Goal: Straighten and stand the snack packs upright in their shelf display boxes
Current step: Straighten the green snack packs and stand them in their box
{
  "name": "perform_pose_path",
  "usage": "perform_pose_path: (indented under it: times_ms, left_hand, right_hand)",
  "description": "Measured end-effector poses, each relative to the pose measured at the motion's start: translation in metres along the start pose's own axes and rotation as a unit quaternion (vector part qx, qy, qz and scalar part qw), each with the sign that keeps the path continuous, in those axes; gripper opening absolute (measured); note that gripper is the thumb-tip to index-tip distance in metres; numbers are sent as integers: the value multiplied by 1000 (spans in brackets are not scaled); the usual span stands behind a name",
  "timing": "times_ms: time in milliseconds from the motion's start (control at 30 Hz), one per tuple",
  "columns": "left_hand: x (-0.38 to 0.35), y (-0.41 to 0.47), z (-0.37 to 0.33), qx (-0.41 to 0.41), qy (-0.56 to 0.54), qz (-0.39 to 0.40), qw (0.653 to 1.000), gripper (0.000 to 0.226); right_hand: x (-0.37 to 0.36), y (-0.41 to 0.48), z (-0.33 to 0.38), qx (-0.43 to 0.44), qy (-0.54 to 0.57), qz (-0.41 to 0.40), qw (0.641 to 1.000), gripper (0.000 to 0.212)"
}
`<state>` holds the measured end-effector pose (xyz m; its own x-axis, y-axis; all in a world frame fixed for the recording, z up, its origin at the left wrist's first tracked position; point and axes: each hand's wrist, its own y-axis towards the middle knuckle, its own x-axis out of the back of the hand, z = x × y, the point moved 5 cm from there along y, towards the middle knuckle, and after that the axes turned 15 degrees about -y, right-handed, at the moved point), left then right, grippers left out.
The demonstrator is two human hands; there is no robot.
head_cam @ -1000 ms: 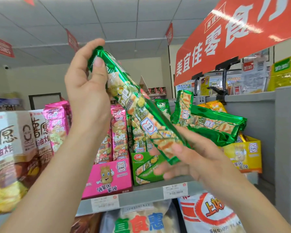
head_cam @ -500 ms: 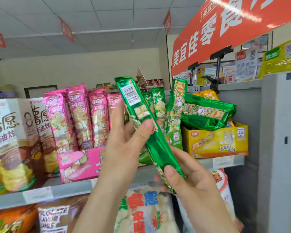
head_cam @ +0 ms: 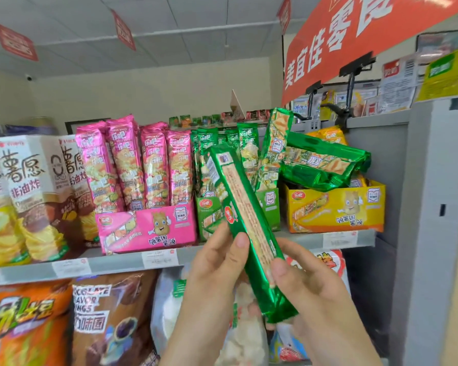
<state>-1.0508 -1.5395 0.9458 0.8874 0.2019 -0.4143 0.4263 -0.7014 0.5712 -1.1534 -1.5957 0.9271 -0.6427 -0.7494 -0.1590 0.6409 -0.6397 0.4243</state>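
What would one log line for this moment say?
held: long green foil snack pack, tilted | left hand: grips it | right hand: grips it | pending: green foil packs flat atop yellow cardboard display box

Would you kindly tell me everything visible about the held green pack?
The green pack is a long, narrow sleeve in shiny foil-like wrap, back facing the camera: a pale printed strip down the middle, a barcode label near the top, a red round logo. It tilts, top leaning left, in front of the shelf. The left hand and right hand pinch its lower half.
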Motion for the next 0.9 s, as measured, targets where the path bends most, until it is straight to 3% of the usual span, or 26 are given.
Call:
perform_pose_path:
  times_ms: [100,233,367,433,500,567,633,767,900]
  left_hand:
    - [-8,-7,6,-20,42,-31,998,39]
    - [-18,-13,10,-43,64,-82,994,56]
    - [-34,-21,15,-36,37,-87,995,55]
    - [-36,-24,16,-46,30,-105,993,41]
    - [-37,-25,18,-34,-23,-108,993,35]
    - [-40,-27,22,-7,-106,-78,991,44]
    - [-41,-28,24,13,-158,-56,986,54]
    - [-47,-26,23,17,-165,-48,985,62]
    - [-45,-23,21,-34,-114,-105,987,27]
  right_hand:
    - [12,-6,2,46,-40,-38,997,41]
    - [26,-21,5,106,-201,-94,969,38]
    - [38,-32,15,198,-476,-173,839,40]
    - [40,-35,14,224,-504,-161,819,45]
    - [45,-37,13,216,-451,-119,858,47]
    - [50,-37,8,153,-316,-57,935,49]
    - [55,-37,2,105,-212,-24,971,53]
    - [63,-44,-1,134,-255,-105,952,55]
    - [67,-51,10,210,-331,-157,906,52]
